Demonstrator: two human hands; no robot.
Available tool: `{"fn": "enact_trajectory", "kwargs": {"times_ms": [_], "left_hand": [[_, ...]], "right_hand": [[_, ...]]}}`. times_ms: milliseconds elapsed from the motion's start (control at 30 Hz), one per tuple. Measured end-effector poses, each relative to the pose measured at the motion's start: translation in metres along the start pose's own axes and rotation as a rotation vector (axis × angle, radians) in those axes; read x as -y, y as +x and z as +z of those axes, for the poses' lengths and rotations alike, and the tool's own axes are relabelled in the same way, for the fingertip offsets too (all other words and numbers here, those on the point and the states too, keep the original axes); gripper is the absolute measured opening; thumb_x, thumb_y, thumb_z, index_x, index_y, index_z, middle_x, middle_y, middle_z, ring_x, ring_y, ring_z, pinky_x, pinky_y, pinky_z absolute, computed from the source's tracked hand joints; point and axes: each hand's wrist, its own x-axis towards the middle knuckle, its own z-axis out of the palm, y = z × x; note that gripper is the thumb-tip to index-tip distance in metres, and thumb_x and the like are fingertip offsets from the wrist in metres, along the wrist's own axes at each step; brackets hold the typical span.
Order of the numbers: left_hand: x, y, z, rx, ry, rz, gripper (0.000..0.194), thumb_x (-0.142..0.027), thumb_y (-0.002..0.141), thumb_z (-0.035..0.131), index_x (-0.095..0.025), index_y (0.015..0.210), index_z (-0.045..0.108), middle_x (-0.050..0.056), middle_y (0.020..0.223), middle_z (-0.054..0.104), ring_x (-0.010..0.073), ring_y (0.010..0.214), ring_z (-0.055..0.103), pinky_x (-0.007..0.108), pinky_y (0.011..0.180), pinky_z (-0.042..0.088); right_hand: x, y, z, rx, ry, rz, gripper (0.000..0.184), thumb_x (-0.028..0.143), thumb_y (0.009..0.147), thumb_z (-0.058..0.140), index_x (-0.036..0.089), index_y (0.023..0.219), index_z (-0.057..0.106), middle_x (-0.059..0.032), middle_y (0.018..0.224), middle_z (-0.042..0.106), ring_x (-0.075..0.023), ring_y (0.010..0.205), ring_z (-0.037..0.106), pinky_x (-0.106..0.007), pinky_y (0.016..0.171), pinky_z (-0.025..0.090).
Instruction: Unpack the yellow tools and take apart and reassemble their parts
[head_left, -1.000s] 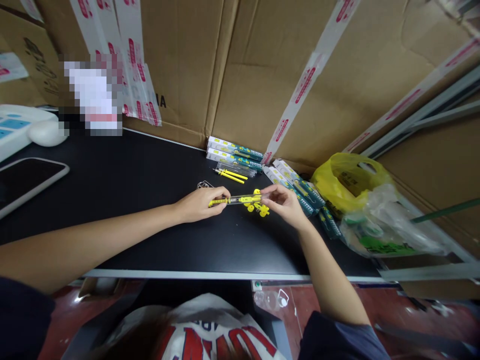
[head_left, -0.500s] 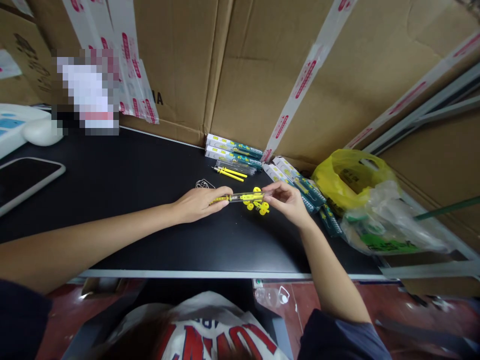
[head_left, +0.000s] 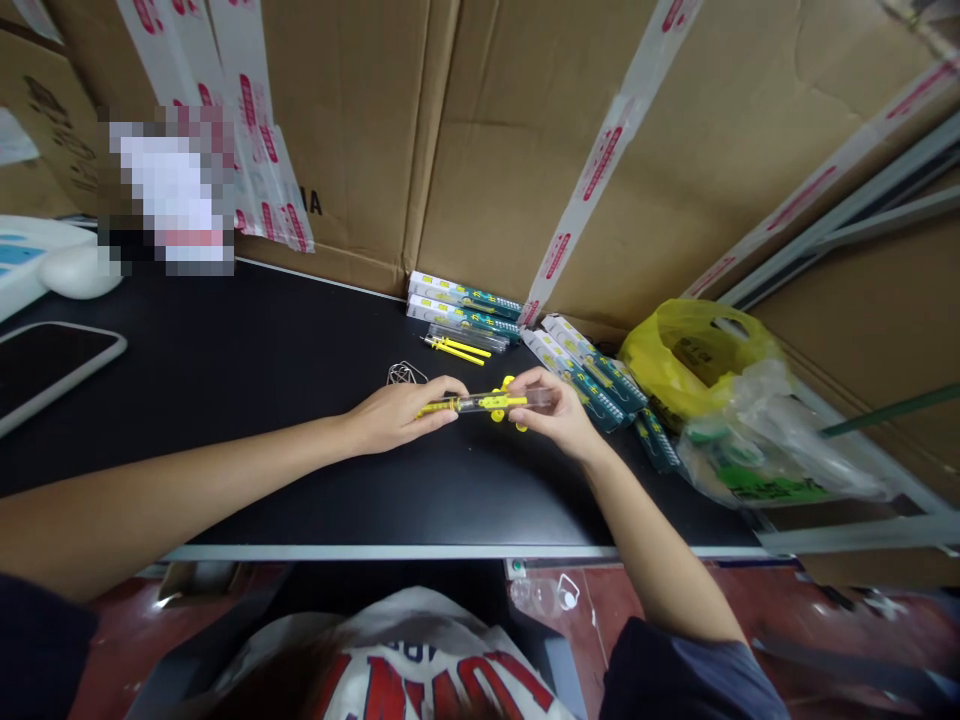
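Note:
Both hands hold a clear plastic tube (head_left: 480,403) with a yellow tool inside, level above the black table (head_left: 247,350). My left hand (head_left: 394,412) pinches its left end. My right hand (head_left: 551,412) grips its right end, fingers closed round it. Small yellow round pieces (head_left: 504,384) lie on the table just behind and under the tube, partly hidden by my right fingers. Another clear tube with yellow sticks (head_left: 459,344) lies further back. A thin wire clip (head_left: 403,373) rests near my left hand.
Several teal and white boxes (head_left: 465,305) lie along the cardboard wall (head_left: 480,140), more of these boxes (head_left: 585,372) to the right. Yellow (head_left: 694,355) and clear plastic bags (head_left: 765,440) sit at the right. A phone (head_left: 49,365) and a white device (head_left: 45,262) lie at the far left.
My right hand slid leftward along the tube and closed round its right end, covering part of the yellow pieces. The left hand stays in place.

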Motion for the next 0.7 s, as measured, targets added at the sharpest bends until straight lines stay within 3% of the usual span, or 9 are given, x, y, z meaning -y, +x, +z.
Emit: {"fn": "enact_trajectory", "kwargs": {"times_ms": [133,267,400,533,700], "left_hand": [[0.001,0.000,0.001,-0.012,-0.061,0.018,0.034,-0.044,0.094,0.041,-0.023,0.121,0.045,-0.006,0.070,0.052,0.0122,0.059,0.052,0.021,0.058,0.034],[0.002,0.002,0.001,-0.059,-0.124,0.002,0.035,-0.045,0.092,0.044,-0.022,0.118,0.046,-0.006,0.068,0.050,0.0115,0.059,0.049,0.021,0.057,0.032],[0.002,0.002,0.003,-0.113,-0.147,-0.016,0.028,-0.041,0.092,0.045,-0.020,0.110,0.049,-0.007,0.065,0.047,0.0107,0.057,0.046,0.022,0.057,0.030],[0.004,0.003,0.004,-0.146,-0.159,-0.009,0.023,-0.039,0.093,0.044,-0.018,0.100,0.052,-0.007,0.062,0.046,0.0098,0.056,0.046,0.022,0.056,0.029],[0.006,0.003,0.005,-0.152,-0.116,0.007,0.022,-0.038,0.092,0.047,-0.018,0.098,0.056,-0.006,0.062,0.049,0.0092,0.055,0.047,0.021,0.056,0.029]], "right_hand": [[-0.002,0.000,0.008,-0.032,0.076,0.018,0.037,0.040,0.068,0.078,0.020,0.095,0.061,0.0000,0.076,0.066,-0.0102,0.056,0.058,-0.025,0.055,0.051],[-0.001,0.006,0.003,-0.123,0.129,-0.053,0.033,0.036,0.067,0.079,0.020,0.092,0.065,-0.0002,0.080,0.066,-0.0110,0.058,0.060,-0.025,0.055,0.053],[0.011,0.013,-0.006,-0.197,0.222,-0.124,0.030,0.037,0.068,0.078,0.021,0.090,0.066,-0.0023,0.093,0.067,-0.0143,0.074,0.066,-0.028,0.065,0.057],[0.026,0.025,-0.015,-0.284,0.279,-0.152,0.029,0.043,0.074,0.073,0.023,0.092,0.063,-0.0026,0.090,0.070,-0.0180,0.088,0.068,-0.031,0.074,0.058],[0.025,0.050,-0.023,-0.381,0.057,-0.309,0.027,0.046,0.084,0.062,0.028,0.104,0.060,0.0005,0.087,0.066,-0.0141,0.078,0.066,-0.032,0.077,0.056]]}}
